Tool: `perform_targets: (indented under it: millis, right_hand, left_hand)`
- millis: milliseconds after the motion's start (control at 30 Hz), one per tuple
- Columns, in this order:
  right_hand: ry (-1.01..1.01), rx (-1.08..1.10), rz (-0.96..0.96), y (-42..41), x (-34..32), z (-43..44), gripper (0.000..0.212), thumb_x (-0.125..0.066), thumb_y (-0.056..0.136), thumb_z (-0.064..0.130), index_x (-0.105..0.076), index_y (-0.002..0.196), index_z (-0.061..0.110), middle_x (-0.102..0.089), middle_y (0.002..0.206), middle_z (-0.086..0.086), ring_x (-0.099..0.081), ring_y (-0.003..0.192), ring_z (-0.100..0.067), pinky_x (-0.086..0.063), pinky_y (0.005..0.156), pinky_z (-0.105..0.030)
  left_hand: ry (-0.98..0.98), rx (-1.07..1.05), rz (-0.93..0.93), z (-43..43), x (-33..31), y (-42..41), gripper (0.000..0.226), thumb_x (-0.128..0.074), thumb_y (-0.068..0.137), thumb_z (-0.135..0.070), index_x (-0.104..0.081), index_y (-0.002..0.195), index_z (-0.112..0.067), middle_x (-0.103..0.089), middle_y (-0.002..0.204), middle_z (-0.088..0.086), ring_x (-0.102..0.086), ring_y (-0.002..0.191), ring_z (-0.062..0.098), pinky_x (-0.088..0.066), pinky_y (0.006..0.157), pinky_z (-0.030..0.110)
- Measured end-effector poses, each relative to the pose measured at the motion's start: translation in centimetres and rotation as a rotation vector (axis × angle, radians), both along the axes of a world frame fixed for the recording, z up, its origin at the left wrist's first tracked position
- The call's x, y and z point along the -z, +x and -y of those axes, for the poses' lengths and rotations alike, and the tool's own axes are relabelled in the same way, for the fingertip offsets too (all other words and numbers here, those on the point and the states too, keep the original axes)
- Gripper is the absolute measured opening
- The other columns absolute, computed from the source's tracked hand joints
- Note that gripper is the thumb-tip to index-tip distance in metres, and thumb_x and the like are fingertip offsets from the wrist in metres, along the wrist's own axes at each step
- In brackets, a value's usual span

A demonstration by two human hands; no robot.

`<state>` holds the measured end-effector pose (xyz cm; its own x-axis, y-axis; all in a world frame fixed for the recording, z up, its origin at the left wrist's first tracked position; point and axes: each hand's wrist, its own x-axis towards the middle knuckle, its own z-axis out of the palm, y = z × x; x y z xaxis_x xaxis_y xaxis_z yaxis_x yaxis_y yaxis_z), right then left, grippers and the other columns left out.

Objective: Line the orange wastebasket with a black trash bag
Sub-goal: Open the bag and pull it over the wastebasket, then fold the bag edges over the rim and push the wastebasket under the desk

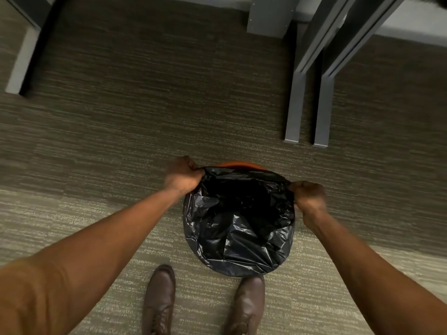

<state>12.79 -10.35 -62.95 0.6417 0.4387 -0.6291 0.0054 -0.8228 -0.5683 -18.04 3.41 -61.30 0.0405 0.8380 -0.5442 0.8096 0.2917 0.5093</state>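
The black trash bag hangs open over the orange wastebasket on the carpet. Only a thin arc of the basket's orange far rim shows; the bag covers the near rim and the sides. My left hand is shut on the bag's edge at the far left of the rim. My right hand is shut on the bag's edge at the right side. The bag's mouth is stretched between the two hands, and its crumpled inside is dark.
Grey-brown carpet lies all around. Grey metal desk legs stand just beyond the basket to the right, another leg at far left. My two brown shoes stand right behind the basket.
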Motion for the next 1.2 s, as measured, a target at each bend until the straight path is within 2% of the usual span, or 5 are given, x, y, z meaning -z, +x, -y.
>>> perform_targets:
  millis: [100,567,800,900,1200]
  right_hand:
    - [0.023,-0.025,0.05,-0.7,0.3,-0.9,0.017,-0.072,0.093,0.016,-0.079,0.078,0.021,-0.079,0.081,0.002,-0.075,0.078,-0.02,-0.052,0.06,-0.025]
    - [0.135,0.034,-0.091,-0.7,2.8,-3.4,0.019,-0.073,0.093,0.008,-0.082,0.078,0.015,-0.082,0.086,-0.009,-0.072,0.068,-0.015,-0.061,0.067,-0.026]
    - [-0.166,-0.045,-0.037,0.8,4.8,-4.4,0.016,-0.068,0.086,0.01,-0.068,0.08,-0.006,-0.065,0.08,-0.012,-0.062,0.073,-0.025,-0.047,0.064,-0.04]
    - [-0.207,-0.034,-0.088,1.5,4.8,-3.7,0.016,-0.067,0.082,0.006,-0.062,0.068,0.0,-0.056,0.069,-0.009,-0.051,0.059,-0.022,-0.038,0.053,-0.033]
    - [0.225,-0.305,0.438,-0.9,0.6,2.1,0.046,-0.061,0.096,0.032,-0.061,0.134,0.006,-0.068,0.128,-0.02,-0.062,0.117,-0.039,-0.055,0.093,-0.052]
  left_hand:
    - [0.044,-0.045,0.083,-0.1,0.1,0.5,0.007,-0.081,0.09,-0.015,-0.075,0.088,-0.017,-0.079,0.088,-0.002,-0.076,0.087,0.02,-0.063,0.081,0.03]
    - [-0.05,-0.154,0.241,-0.7,1.7,0.1,0.021,-0.08,0.098,-0.024,-0.081,0.104,-0.003,-0.083,0.105,0.009,-0.076,0.098,0.026,-0.061,0.094,0.037]
    - [-0.129,-0.208,0.062,-0.3,4.0,0.5,0.021,-0.079,0.098,-0.022,-0.08,0.085,-0.005,-0.078,0.081,0.005,-0.072,0.071,0.015,-0.052,0.049,0.018]
    - [-0.132,-0.183,-0.048,-0.6,4.4,-0.2,0.032,-0.078,0.099,-0.029,-0.072,0.078,-0.005,-0.076,0.081,0.009,-0.071,0.074,0.02,-0.057,0.061,0.028]
    - [0.672,0.777,-0.263,7.5,-0.9,-1.1,0.046,-0.053,0.106,-0.051,-0.069,0.127,-0.013,-0.069,0.136,0.015,-0.065,0.125,0.033,-0.055,0.106,0.051]
